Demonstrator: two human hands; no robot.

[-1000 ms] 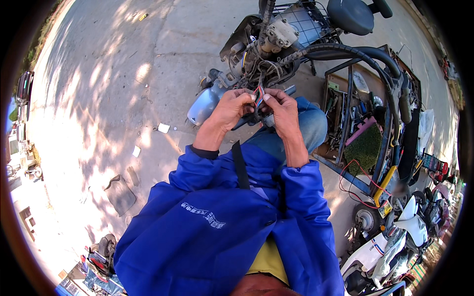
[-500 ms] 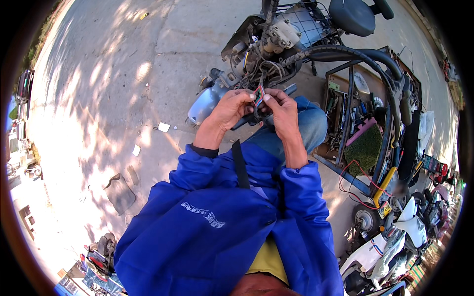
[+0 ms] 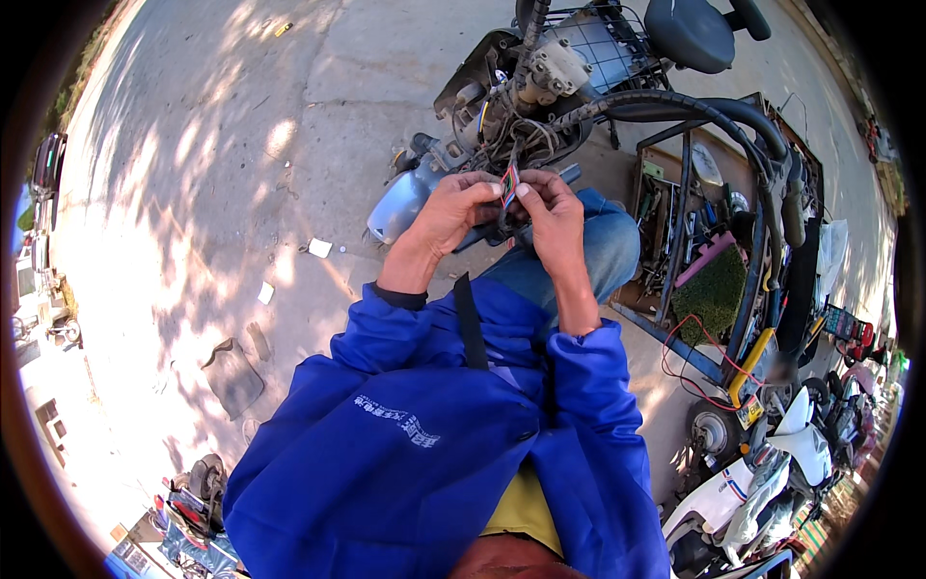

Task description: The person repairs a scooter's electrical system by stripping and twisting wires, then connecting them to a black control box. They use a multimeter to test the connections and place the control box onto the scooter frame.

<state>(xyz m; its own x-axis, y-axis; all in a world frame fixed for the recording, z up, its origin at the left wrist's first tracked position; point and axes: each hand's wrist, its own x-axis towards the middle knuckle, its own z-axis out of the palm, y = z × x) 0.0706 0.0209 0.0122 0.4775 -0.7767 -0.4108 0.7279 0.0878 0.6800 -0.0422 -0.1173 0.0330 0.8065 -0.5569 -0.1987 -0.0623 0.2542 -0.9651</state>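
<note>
one little bundle of multicolored wires (image 3: 509, 183) sat right between the left hand (image 3: 449, 217) and the right hand (image 3: 557, 224), thumbs and fingers pinched nearly closed on it from both sides. it was just below some tangled dark cables (image 3: 529, 141), near a denim-covered knee (image 3: 612, 246).

A bundle of thin coloured wires (image 3: 509, 183) sits just above the middle of the frame, gripped from its left side by the left hand (image 3: 449, 214) and from its right by the right hand (image 3: 557, 214). Red, white and blue strands show, with a touch of green, lying close side by side in a short, narrow band. The band stands roughly upright in the picture, its top leaning slightly right. Above, it meets darker wiring toward the upper centre; its lower part is partly hidden by fingers.
</note>
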